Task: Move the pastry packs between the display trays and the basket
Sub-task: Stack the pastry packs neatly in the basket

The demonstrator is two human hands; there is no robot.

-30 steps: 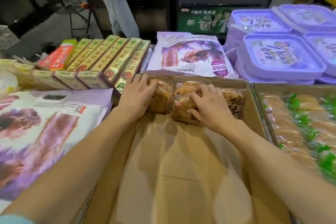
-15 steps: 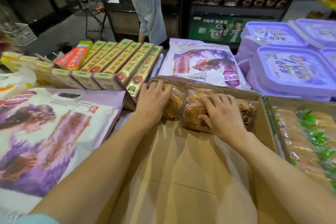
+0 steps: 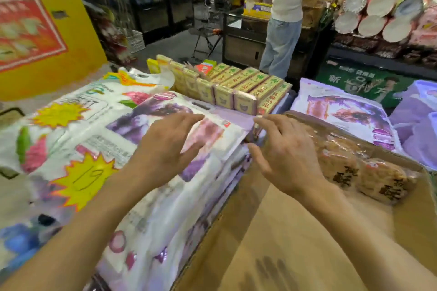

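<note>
Cardboard tray (image 3: 295,243) floor lying open near side; pastry packs (image 3: 359,172) blocking far right corner, stacked bags (image 3: 165,208) crowding left edge.

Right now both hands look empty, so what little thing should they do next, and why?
Probably reach away for another pack. Both the left hand and right hand hover open, holding nothing; the pastry packs already lie at the far end of the cardboard tray, which is otherwise bare.

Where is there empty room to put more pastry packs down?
The cardboard tray's bare floor, in front of the pastry packs along its far wall. Left of it is crowded with stacked purple bags; beyond, yellow boxes fill the space.
</note>
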